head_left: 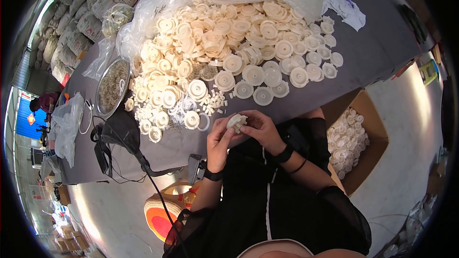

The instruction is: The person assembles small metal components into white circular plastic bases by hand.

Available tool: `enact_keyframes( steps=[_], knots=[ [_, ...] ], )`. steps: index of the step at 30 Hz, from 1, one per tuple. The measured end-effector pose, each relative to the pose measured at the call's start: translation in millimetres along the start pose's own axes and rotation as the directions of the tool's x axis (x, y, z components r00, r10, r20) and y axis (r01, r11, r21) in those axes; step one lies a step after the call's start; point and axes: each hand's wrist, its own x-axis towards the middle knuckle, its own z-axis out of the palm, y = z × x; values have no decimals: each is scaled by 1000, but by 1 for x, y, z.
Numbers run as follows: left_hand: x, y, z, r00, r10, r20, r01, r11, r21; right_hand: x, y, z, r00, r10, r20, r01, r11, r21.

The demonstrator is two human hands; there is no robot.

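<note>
Close to the table's near edge, my left hand (220, 139) and my right hand (263, 129) both hold one cream round plastic part (236, 123) with a raised centre. The fingers of both hands are closed around it. Just beyond them lie a thin white ring (204, 122), a scatter of small white plastic pieces (213, 99) and loose round parts. Behind these spreads a large heap of cream round plastic parts (222, 28). Paler discs (263, 95) lie to the right of the heap, some overlapping.
An oval metal tray (106, 114) of small fine pieces stands left of the heap, near a black pouch (122, 131) with cables. Clear plastic bags (158, 7) border the heap. At my right, a cardboard box (375, 150) holds white parts. A woven striped basket (160, 215) sits below the table.
</note>
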Motion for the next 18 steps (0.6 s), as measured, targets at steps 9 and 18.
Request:
enact_keyframes(
  steps=[9, 18],
  knots=[
    [-4, -7, 2, 997, 53, 51, -63, 973, 223, 1, -5, -5, 999, -34, 32, 36, 995, -97],
    [0, -5, 6, 999, -2, 45, -6, 987, 162, 2, 0, -4, 993, -118, 12, 118, 993, -12]
  ],
)
